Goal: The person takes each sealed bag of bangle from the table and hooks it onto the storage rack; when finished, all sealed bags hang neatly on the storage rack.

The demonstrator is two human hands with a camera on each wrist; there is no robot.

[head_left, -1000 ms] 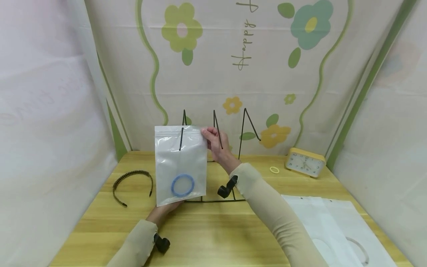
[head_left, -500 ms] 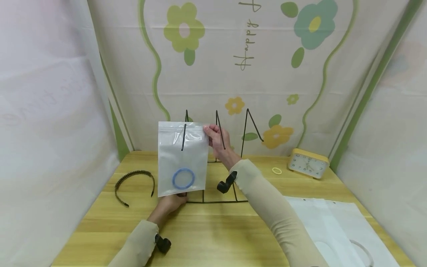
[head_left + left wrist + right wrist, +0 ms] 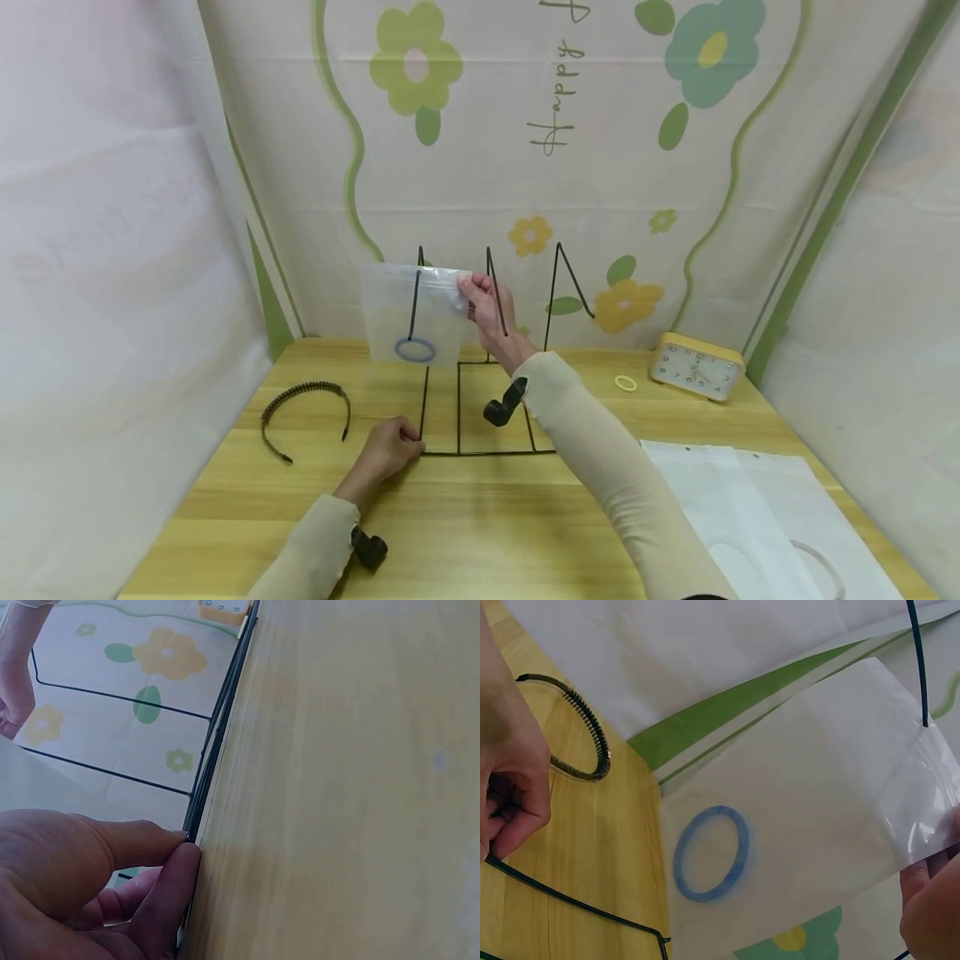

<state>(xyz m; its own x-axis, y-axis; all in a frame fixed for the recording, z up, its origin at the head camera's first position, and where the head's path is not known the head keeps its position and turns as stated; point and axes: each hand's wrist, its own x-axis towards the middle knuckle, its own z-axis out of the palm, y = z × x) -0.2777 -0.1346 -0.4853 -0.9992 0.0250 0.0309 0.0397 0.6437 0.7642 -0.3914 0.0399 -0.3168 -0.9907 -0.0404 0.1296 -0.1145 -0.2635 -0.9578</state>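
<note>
The left grip (image 3: 390,447) sits low, pinching with its fingertips brought close together; more fingers (image 3: 135,896) lie curled within that hand. Behind this grip, the left wrist (image 3: 352,486) leads back toward the person, into a beige left sleeve (image 3: 310,537). Higher than the left grip and to its right, the right grip (image 3: 491,312) also pinches, thumb (image 3: 470,289) on the near side. From it the right forearm (image 3: 611,471), likewise sleeved in beige, slants back and to the right, roughly in line with the hand.
</note>
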